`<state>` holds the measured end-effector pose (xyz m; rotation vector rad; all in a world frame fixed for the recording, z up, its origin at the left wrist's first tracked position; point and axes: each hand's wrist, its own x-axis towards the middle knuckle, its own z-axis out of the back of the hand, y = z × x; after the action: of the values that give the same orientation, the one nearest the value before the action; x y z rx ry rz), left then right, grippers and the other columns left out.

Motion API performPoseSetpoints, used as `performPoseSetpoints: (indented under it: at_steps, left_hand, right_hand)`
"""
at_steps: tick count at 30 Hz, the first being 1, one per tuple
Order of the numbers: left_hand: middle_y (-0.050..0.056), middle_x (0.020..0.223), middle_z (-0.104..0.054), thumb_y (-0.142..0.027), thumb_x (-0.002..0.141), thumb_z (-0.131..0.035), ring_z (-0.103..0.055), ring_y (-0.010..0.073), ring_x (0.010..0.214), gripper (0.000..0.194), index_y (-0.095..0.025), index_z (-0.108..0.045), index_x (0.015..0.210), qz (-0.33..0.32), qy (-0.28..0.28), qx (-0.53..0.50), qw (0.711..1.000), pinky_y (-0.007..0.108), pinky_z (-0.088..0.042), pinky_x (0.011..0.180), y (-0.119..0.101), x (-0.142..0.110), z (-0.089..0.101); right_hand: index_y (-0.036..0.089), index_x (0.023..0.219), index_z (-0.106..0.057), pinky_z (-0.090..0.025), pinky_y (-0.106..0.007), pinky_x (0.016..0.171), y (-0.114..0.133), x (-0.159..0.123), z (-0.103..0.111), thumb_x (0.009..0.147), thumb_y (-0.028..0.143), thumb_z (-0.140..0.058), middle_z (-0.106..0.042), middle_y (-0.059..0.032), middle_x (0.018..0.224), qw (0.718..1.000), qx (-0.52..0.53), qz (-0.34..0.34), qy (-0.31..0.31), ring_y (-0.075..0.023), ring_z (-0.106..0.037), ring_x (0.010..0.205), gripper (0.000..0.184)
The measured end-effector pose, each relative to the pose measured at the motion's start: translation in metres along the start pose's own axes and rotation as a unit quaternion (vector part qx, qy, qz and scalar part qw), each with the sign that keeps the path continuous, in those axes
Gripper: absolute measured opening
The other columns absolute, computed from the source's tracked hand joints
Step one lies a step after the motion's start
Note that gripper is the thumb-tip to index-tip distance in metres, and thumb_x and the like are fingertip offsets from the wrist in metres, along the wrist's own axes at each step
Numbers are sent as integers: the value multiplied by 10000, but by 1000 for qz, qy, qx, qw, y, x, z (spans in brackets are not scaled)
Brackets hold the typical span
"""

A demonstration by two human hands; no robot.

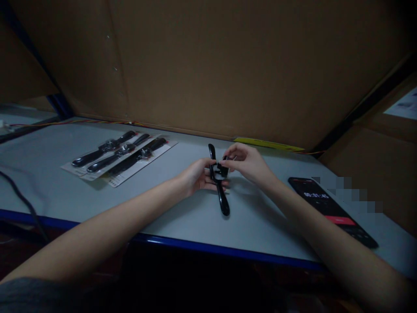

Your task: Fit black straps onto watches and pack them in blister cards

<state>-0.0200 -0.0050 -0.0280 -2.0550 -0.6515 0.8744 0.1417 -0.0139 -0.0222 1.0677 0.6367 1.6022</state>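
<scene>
A black wristwatch (222, 201) with a long strap is held upright over the middle of the grey table (182, 217). My left hand (195, 176) is closed on the strap near the watch's case, thumb and fingers pinching it. My right hand (246, 163) is closed on the small dark case part at the watch's middle, fingertips meeting those of the left hand. The lower strap end reaches down to the table top.
Three carded black watches (121, 155) lie in a row at the back left. A phone (332, 211) showing a running timer lies at the right. A dark cable (19, 195) crosses the left edge. Cardboard walls (211, 65) stand behind; a yellow strip (267, 143) lies at their foot.
</scene>
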Motion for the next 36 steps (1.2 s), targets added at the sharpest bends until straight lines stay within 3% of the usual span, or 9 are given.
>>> performPoseSetpoints:
  at_steps: [4,7,11,15,20,28,32,34,36]
  left_hand:
    - [99,780,-657,-253,843,-365,-645,182,665,288,-84,-585,922,-5,7,-11,1000,396,-496,797,0,1,2]
    - [104,776,-656,-255,847,-359,-650,192,677,292,-77,-578,920,-3,3,-17,1000,400,-498,799,0,2,3]
    - [94,770,-647,-255,847,-361,-651,187,655,275,-87,-564,926,-12,-11,-21,1000,405,-499,795,0,1,3]
    - [74,717,-628,-256,850,-357,-646,181,631,253,-96,-552,862,-2,-14,-28,1000,396,-504,788,1,3,2]
    - [75,689,-626,-224,837,-364,-654,185,641,216,-100,-541,830,2,-6,-38,999,374,-504,782,1,4,0]
    - [91,663,-633,-189,842,-340,-657,178,603,240,-76,-551,860,-2,-5,-36,999,333,-523,728,-1,3,0]
    - [109,732,-644,-279,867,-409,-669,193,642,257,-66,-546,909,-19,-5,-52,998,357,-532,744,-1,3,2]
    - [133,801,-654,-313,865,-460,-675,203,680,271,-61,-537,927,-31,-12,-62,998,376,-533,766,-1,2,1]
    - [156,849,-658,-228,841,-527,-679,200,713,187,-54,-535,906,-51,-24,-42,998,367,-532,790,0,2,1]
  right_hand:
    - [178,980,-581,-464,-241,455,6,-2,2,614,299,-712,-570,17,683,993,94,-65,20,-97,-559,489,406]
    - [160,923,-634,-529,-295,596,7,-3,3,615,299,-717,-623,-29,763,987,126,-87,46,-131,-621,613,348]
    - [150,717,-631,-508,-302,644,1,-1,4,594,300,-731,-640,-34,727,995,89,-42,26,-134,-602,648,219]
    - [162,725,-592,-442,-266,559,-6,0,4,623,282,-691,-617,-16,656,1000,1,12,-10,-130,-566,595,186]
    - [187,721,-535,-361,-242,492,-9,-1,-6,651,268,-641,-552,12,604,996,-75,26,-43,-114,-495,535,150]
    - [216,781,-485,-286,-221,445,-7,-12,-23,732,349,-592,-437,65,504,998,-66,25,-3,-98,-418,463,178]
    - [223,828,-481,-266,-217,424,-11,-3,-13,778,421,-524,-424,74,481,1000,1,0,18,-94,-390,425,209]
    - [218,815,-487,-271,-223,430,-19,7,-2,795,408,-489,-401,74,464,1000,10,-1,-5,-98,-385,421,191]
    - [211,819,-512,-308,-236,466,-31,16,10,792,385,-489,-429,58,487,999,-35,16,-37,-110,-414,453,177]
